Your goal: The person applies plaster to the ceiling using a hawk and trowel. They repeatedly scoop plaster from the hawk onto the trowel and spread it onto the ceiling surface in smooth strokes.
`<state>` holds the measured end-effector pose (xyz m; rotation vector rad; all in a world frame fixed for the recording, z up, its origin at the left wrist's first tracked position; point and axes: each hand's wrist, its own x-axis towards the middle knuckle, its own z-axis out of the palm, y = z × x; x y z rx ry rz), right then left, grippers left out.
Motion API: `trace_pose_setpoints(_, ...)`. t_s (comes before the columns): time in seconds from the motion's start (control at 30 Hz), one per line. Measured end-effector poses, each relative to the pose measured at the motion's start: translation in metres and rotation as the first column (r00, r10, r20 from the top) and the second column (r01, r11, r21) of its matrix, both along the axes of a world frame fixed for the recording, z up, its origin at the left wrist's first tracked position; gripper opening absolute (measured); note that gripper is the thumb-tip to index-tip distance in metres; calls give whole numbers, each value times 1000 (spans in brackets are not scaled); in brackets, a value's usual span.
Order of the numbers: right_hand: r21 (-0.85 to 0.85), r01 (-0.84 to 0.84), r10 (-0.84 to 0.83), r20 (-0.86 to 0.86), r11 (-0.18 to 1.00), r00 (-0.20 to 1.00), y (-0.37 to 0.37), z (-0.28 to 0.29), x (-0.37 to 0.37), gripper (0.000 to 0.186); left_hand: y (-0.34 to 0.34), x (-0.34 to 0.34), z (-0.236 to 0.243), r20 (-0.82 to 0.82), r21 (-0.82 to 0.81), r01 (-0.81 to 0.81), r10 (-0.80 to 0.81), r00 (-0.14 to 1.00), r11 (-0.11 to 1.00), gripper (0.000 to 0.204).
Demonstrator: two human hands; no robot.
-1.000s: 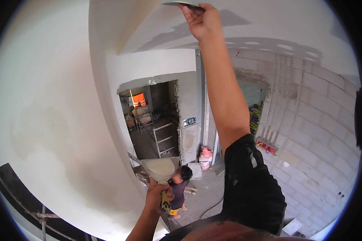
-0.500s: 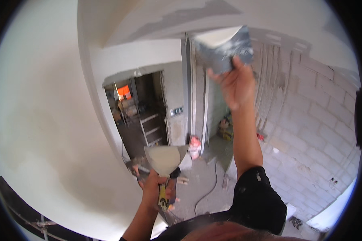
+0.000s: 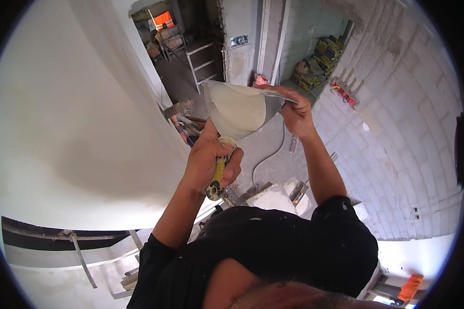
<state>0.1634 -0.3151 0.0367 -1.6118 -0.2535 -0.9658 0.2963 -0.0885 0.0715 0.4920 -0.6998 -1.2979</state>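
The left hand [image 3: 212,160] grasped a putty knife [image 3: 219,172], cream filler [image 3: 238,109] on its blade [image 3: 272,111]; the right hand [image 3: 298,114] clasped a flat scraper [image 3: 282,96] at the blade's right edge.

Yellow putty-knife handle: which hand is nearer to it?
Left: the left hand grips the yellow handle; the right hand is higher in view and to the right.

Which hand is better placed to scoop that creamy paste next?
Probably the right hand: it holds a thin flat scraper close to the creamy paste, while the left hand is busy gripping the yellow-handled putty knife carrying it.
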Motion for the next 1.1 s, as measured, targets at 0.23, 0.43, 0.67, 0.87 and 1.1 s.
trace_pose_setpoints(0.23, -299, 470, -557, -479, 830, 679, -56, -54, -27, 29, -1, -11, -9, 48, -61, -213, 216, 975, 975, 64)
trace_pose_setpoints(0.43, 758, 194, -81, -184, 623, 980, 46, 33, -44, 29, -25, 2, -45, 198, -152, -599, 618, 761, 786, 39)
trace_pose_setpoints(0.67, 798, 40, 153, -163, 601, 975, 90, 54, -30, 32, -56, 0, -52, 414, -494, -743, 874, 256, 452, 32)
trace_pose_setpoints(0.87, 798, 34, 120, -133, 602, 984, 89, 61, -17, 28, -54, 27, -86, 651, -707, -456, 749, -122, 541, 52)
trace_pose_setpoints(1.1, 692, -138, 130, 64, 709, 989, 61, 120, 8, 33, -47, 38, -66, 802, -372, -603, 571, 174, 706, 55)
